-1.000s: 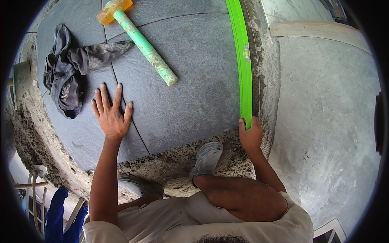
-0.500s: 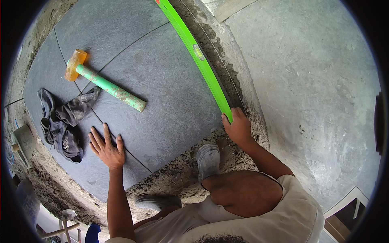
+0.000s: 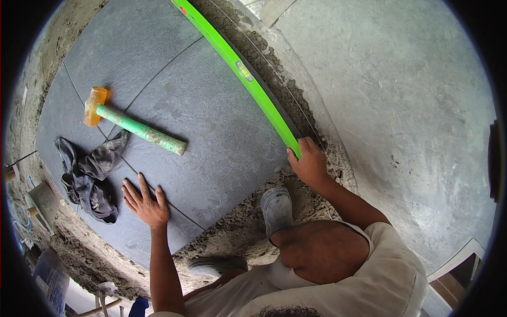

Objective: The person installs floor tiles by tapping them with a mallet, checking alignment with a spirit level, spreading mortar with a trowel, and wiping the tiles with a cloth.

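My left hand [image 3: 148, 210] lies flat on a dark grey tile [image 3: 211, 121], fingers spread, near the joint between two tiles. With my right hand [image 3: 310, 162] I grip the near end of a long bright green spirit level [image 3: 253, 90]. The level lies along the right side of the tiles, its vial in the middle stretch. A mallet with an amber head [image 3: 95, 106] and a worn green handle [image 3: 145, 133] rests on the tiles beyond my left hand. Between mallet and hand, to the left, is a crumpled dark cloth [image 3: 92, 179].
A taut string line [image 3: 274, 71] runs over rough mortar [image 3: 296, 95] right of the level. Smooth grey concrete floor [image 3: 401, 105] lies further right. A trowel [image 3: 41, 203] and a bucket [image 3: 50, 277] are at the left. My shoes stand on loose mortar by the tile edge.
The whole view has shifted slightly. A little more dark tile edge shows right of the level, which seems to have moved slightly left. Both hands keep their places.
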Action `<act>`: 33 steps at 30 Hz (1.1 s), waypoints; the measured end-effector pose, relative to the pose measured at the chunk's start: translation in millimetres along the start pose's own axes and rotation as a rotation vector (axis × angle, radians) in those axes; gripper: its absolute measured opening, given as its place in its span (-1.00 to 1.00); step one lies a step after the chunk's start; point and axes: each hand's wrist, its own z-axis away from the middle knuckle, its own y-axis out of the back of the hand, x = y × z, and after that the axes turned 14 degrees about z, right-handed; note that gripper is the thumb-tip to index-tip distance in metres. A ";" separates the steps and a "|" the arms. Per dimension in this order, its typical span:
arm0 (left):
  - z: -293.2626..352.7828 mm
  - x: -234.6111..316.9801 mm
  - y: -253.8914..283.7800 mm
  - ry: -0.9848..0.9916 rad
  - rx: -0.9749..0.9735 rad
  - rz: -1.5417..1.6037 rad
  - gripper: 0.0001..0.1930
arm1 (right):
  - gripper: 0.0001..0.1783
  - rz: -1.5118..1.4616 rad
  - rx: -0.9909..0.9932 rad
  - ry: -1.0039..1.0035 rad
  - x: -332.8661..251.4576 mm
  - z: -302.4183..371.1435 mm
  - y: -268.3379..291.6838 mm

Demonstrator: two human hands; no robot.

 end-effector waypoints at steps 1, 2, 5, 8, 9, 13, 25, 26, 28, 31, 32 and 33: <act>-0.1 0.3 0.2 0.001 0.000 0.000 -0.32 | -0.73 -0.003 0.015 0.005 0.1 0.2 -0.5; -0.3 0.3 0.4 -0.003 0.002 -0.002 -0.32 | -0.73 -0.006 0.029 0.010 -0.1 0.3 -0.9; -0.8 1.1 1.1 -0.007 0.007 0.000 -0.32 | -0.71 0.033 0.001 0.000 0.1 -0.3 -0.2; -0.7 2.1 1.6 -0.014 -0.005 -0.029 -0.33 | -0.72 0.027 0.024 0.012 1.2 0.3 -1.0; -0.4 1.8 1.4 -0.011 -0.005 -0.029 -0.33 | -0.72 0.025 0.026 0.011 1.0 0.3 -1.0; -0.3 0.6 0.3 -0.011 -0.004 -0.023 -0.32 | -0.73 0.021 0.016 0.004 1.2 -0.1 -0.5; -0.9 1.9 1.8 -0.009 0.000 -0.023 -0.33 | -0.72 0.023 -0.064 -0.016 -1.0 -1.6 10.4; -0.5 2.0 1.3 -0.009 0.000 -0.021 -0.33 | -0.72 0.030 -0.070 -0.020 -1.3 -1.3 10.4; 0.2 2.6 0.0 -0.007 -0.004 -0.018 -0.33 | -0.72 0.029 -0.071 -0.021 -0.8 -0.6 9.7; 0.1 1.7 1.7 -0.003 -0.003 -0.025 -0.33 | -0.72 0.025 -0.075 -0.013 -0.8 -0.6 8.8; -0.2 1.6 2.2 -0.003 -0.002 -0.026 -0.33 | -0.72 0.027 -0.077 -0.008 -0.7 -1.2 8.9; -0.3 1.6 2.6 -0.004 -0.003 -0.024 -0.33 | -0.72 0.026 -0.077 -0.007 -1.1 -1.6 9.3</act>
